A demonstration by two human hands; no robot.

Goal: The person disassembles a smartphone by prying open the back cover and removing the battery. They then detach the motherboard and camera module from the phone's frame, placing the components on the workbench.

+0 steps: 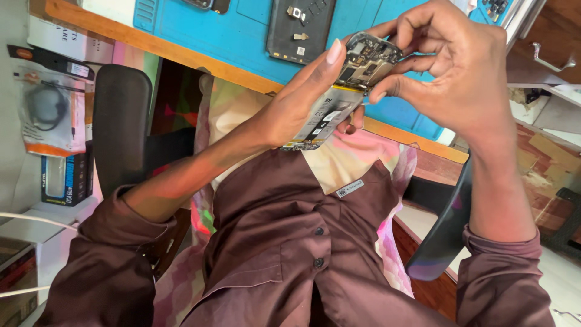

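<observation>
Blue work mat (200,30), both hands (302,100) gripping opened phone (339,97)

left hand (302,103): raised, fingers curled in a grip | right hand (454,72): raised, fingertips pinching

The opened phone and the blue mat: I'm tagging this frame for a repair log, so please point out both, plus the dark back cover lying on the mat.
opened phone (339,100), head view, on its battery.
blue mat (230,36), head view, on a bare patch.
dark back cover (296,30), head view, on its inner face.
</observation>
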